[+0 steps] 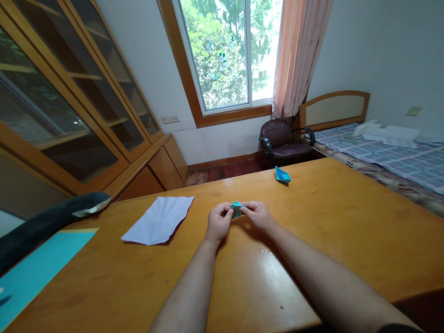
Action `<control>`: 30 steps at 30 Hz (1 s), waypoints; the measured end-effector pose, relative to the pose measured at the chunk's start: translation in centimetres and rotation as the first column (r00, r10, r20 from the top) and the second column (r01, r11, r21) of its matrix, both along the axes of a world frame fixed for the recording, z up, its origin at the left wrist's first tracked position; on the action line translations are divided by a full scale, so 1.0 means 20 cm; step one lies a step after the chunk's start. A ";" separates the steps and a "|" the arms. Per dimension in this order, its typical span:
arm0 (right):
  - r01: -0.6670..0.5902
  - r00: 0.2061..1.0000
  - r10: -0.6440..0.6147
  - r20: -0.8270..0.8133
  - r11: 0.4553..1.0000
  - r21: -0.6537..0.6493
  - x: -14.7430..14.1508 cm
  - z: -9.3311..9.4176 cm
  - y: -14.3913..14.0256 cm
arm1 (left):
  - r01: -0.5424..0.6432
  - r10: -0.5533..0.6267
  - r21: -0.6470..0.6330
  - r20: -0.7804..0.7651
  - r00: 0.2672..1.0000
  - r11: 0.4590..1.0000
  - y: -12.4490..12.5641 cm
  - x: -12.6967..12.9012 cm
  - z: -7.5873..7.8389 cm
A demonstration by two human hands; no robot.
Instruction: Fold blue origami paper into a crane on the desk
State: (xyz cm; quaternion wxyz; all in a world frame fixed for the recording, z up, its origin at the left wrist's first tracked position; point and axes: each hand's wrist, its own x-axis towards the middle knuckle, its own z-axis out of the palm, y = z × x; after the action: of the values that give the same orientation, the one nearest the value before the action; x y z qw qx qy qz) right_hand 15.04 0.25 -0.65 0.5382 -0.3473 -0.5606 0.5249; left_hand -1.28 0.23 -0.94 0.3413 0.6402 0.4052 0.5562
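Between my two hands, just above the middle of the wooden table, is a small folded piece of teal paper with a pointed top. My left hand pinches its left side between thumb and fingers. On the other side, my right hand grips the right edge in the same way. The fingers partly cover the paper. Farther back and to the right, a blue folded paper boat stands on the table. A creased white sheet of paper lies to the left of my hands.
At the left edge lie a teal sheet and a long dark object with a pale tip. A brown armchair stands beyond the far edge, beside a bed. Glass-door cabinets line the left wall.
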 end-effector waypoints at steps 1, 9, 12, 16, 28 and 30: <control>0.002 1.000 -0.002 0.007 1.000 0.001 0.00 0.00 0.00 | 0.006 -0.006 -0.011 0.009 1.000 1.000 0.00 0.00 0.00; -0.017 0.999 0.017 0.048 1.000 0.013 0.00 0.00 -0.01 | 0.029 -0.020 -0.112 0.088 0.996 0.993 -0.01 0.02 0.03; -0.056 0.998 0.056 -0.001 0.998 -0.006 0.01 -0.01 -0.01 | 0.024 -0.012 -0.117 0.100 0.995 0.993 -0.01 0.02 0.03; -0.071 0.997 0.070 -0.027 0.997 -0.024 0.01 -0.01 -0.01 | 0.015 -0.004 -0.115 0.091 0.996 0.993 -0.01 0.02 0.03; 0.129 0.974 -0.144 0.174 0.987 0.094 -0.01 0.00 -0.02 | -0.030 0.027 -0.071 -0.039 0.999 0.997 -0.03 0.03 0.03; 0.147 0.978 -0.157 0.139 0.986 0.081 -0.01 0.00 -0.02 | -0.038 0.035 -0.024 -0.119 0.992 0.999 -0.03 0.03 0.03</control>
State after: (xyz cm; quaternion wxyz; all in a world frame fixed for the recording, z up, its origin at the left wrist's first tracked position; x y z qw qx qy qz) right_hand 14.80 -0.20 -0.61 0.5465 -0.4073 -0.5882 0.4353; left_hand -0.59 -0.41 -0.41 0.3147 0.6601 0.4437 0.5180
